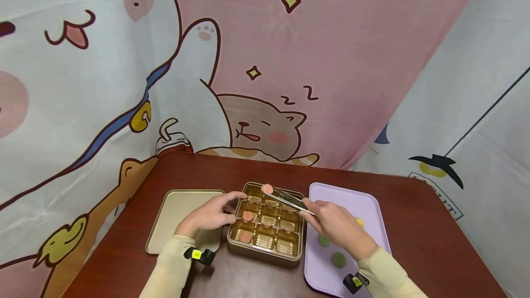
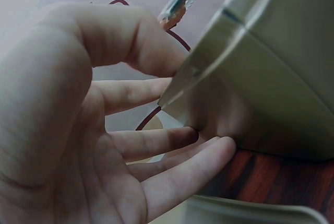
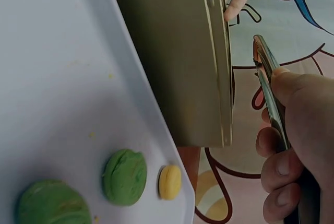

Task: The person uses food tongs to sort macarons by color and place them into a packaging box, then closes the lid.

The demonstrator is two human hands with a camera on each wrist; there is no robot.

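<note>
My right hand [image 1: 337, 225] grips a pair of metal tongs [image 1: 290, 201]. Between the tong tips is a round pink cookie [image 1: 267, 189], above the back row of a gold square tin [image 1: 265, 255] split into compartments. Two more pink cookies lie along the tin's left column: a middle one [image 1: 247, 215] and a front one [image 1: 245, 237]. My left hand [image 1: 209, 213] touches the tin's left side, digits spread, fingertips at its rim and outer wall [image 2: 271, 93].
To the right, a lilac tray [image 1: 316, 268] holds green cookies [image 3: 125, 177] and a yellow one [image 3: 170, 182], with a few crumbs. A beige tray-like lid [image 1: 175, 210] lies left of the tin, partly under my left hand. A printed cloth [image 1: 352, 59] hangs behind the table.
</note>
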